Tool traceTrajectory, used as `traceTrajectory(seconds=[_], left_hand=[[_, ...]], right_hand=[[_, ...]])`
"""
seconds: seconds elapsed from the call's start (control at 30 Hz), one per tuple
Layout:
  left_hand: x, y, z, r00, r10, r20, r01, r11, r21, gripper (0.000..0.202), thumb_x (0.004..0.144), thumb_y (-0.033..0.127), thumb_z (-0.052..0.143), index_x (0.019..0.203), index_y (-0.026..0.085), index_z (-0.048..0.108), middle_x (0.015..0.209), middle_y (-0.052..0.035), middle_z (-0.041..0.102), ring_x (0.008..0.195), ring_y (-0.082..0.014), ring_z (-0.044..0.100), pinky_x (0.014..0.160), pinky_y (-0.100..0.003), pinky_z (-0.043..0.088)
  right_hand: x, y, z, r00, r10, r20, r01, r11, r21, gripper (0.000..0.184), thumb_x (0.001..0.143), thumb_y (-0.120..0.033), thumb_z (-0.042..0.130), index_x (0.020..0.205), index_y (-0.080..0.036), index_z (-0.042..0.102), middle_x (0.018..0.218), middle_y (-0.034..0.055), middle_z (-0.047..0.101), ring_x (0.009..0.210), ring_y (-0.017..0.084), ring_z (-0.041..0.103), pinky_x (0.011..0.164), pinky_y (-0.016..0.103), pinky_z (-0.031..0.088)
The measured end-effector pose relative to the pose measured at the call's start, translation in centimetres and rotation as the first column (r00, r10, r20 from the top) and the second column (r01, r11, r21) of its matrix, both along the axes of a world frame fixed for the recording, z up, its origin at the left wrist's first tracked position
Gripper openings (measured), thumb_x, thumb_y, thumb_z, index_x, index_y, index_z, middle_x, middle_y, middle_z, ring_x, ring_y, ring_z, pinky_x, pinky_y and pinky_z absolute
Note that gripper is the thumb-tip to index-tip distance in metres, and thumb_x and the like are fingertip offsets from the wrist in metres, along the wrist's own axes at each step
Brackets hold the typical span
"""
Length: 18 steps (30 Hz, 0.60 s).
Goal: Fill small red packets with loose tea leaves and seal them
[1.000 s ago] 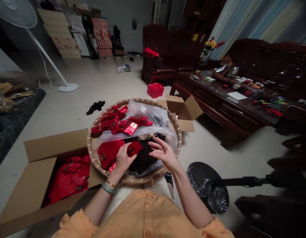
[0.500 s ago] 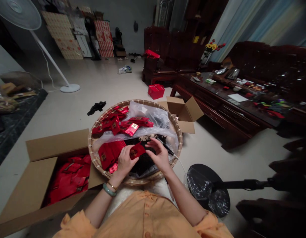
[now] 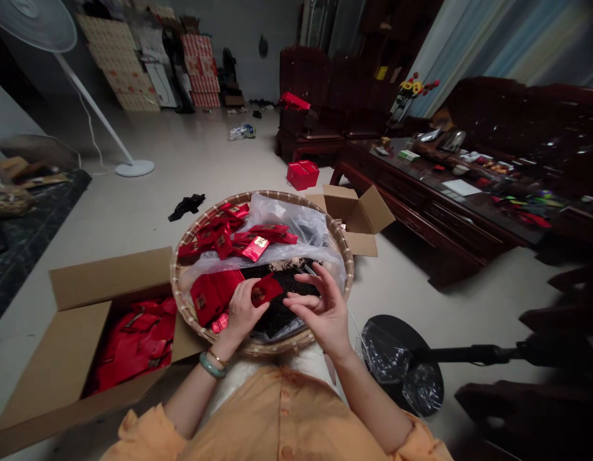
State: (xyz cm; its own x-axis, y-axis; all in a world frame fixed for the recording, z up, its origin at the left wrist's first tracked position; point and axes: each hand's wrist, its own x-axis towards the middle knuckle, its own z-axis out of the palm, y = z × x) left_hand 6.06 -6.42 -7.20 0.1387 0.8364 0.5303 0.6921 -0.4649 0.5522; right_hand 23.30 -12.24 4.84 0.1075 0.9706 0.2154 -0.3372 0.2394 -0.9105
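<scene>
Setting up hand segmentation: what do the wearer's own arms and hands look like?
Both bare, without gloves. Loose orange sleeves end well above the wrists. The left hand has a pale green bangle and a thin gold-coloured bracelet at its wrist; the right hand's wrist has neither.

nothing legible from here, gold label [image 3: 262, 242] on red packet [image 3: 251, 251] too small, emblem [image 3: 259, 295] on held red pouch [image 3: 271, 286] blurred
</scene>
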Motion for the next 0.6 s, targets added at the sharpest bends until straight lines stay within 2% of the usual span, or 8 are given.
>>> traceTrajectory(seconds=[0.23,0.33,0.6], left_hand=[[0.0,-0.1,0.0,1.000,0.007,0.016,-0.007,1.000,-0.015,0.045,0.069,0.018,0.064,0.111,0.020,0.047,0.105,-0.0087,0.057,0.098,-0.0252,0.055,0.087,-0.043,0.047],[0.0,-0.1,0.0,1.000,0.007,0.016,-0.007,1.000,-0.023,0.047,0.068,0.016,0.065,0.111,0.019,0.047,0.105,-0.0083,0.057,0.098,-0.0246,0.055,0.088,-0.041,0.047],[0.0,0.1,-0.2,1.000,0.010,0.017,-0.010,1.000,-0.023,0.048,0.067,0.017,0.065,0.112,0.019,0.047,0.106,-0.0090,0.058,0.099,-0.0249,0.056,0.087,-0.042,0.047]], right_hand=[[0.2,0.2,-0.1,1.000,0.002,-0.022,-0.004,0.998,-0.064,0.073,0.066,-0.019,0.075,0.129,-0.033,0.041,0.101,0.0010,0.061,0.074,0.016,0.069,0.079,0.035,0.058],[0.4,0.4,-0.3,0.999,0.024,-0.039,-0.028,0.995,-0.095,0.075,0.065,-0.019,0.075,0.130,-0.033,0.039,0.094,-0.0004,0.062,0.075,0.016,0.069,0.080,0.035,0.057],[0.9,1.1,-0.5,0.980,0.079,-0.183,-0.119,0.969,-0.219,0.077,0.063,-0.023,0.077,0.130,-0.029,0.039,0.122,0.0092,0.058,0.083,0.019,0.069,0.087,0.040,0.052]])
